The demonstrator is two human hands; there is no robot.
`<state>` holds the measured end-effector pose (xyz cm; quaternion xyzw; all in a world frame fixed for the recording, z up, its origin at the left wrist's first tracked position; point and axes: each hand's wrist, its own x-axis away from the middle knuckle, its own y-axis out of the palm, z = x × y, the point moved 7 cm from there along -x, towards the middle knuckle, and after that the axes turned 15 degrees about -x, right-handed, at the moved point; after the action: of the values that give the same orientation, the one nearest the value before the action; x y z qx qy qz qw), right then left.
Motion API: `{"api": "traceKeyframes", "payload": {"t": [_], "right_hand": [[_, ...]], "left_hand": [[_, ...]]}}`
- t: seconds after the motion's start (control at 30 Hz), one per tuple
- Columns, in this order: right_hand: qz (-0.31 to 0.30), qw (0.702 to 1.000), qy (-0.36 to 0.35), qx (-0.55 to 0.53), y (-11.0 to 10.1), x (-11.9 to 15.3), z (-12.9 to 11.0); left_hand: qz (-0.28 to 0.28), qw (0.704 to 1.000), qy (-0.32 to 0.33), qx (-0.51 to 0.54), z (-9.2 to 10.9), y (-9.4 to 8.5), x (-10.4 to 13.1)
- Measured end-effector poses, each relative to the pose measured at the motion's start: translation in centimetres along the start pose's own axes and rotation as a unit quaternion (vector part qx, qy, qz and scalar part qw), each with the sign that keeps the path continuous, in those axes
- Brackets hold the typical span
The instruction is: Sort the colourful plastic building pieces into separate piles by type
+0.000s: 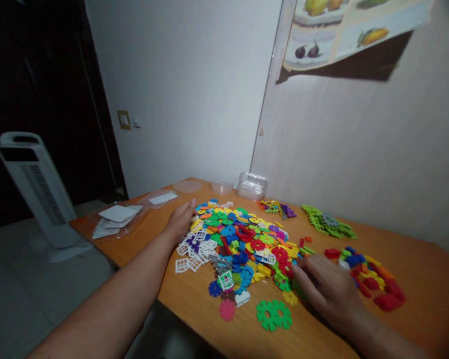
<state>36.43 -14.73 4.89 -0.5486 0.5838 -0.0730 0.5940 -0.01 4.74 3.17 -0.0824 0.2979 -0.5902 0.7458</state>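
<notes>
A large mixed pile of plastic building pieces [228, 231] lies on the table, with notched discs, bricks and white lattice pieces in many colours. My left hand [181, 219] rests along the pile's left edge, open, its fingers stretched forward and holding nothing. At the right edge, my right hand [327, 284] is cupped against the pieces, thumb towards them; its fingertips are largely hidden. Two joined green notched discs [274, 315] lie near the front edge, left of my right hand. White lattice pieces [189, 264] spread out below my left hand.
Red, blue and yellow blocks [374, 279] lie right of my right hand. Behind are green interlocking pieces [327, 222], a small multicoloured group [277, 208] and a clear plastic box [252, 185]. Plastic bags with white cards [117, 214] sit at the left table edge; a tower fan [41, 189] stands beyond.
</notes>
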Motion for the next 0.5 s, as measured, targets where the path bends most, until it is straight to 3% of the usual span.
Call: {"api": "traceKeyframes", "payload": {"t": [0.2,0.37,0.5], "right_hand": [[0.011,0.999,-0.040,-0.003,-0.5,0.1,-0.2],[0.016,0.999,-0.045,-0.013,-0.4,0.2,-0.2],[0.018,0.998,-0.059,-0.029,-0.6,0.1,0.0]], "left_hand": [[0.005,0.998,-0.011,0.063,-0.2,0.0,0.0],[0.080,0.987,-0.061,0.123,-0.6,-1.0,-0.1],[0.133,0.978,-0.087,0.135,-1.0,-2.1,-1.5]]}}
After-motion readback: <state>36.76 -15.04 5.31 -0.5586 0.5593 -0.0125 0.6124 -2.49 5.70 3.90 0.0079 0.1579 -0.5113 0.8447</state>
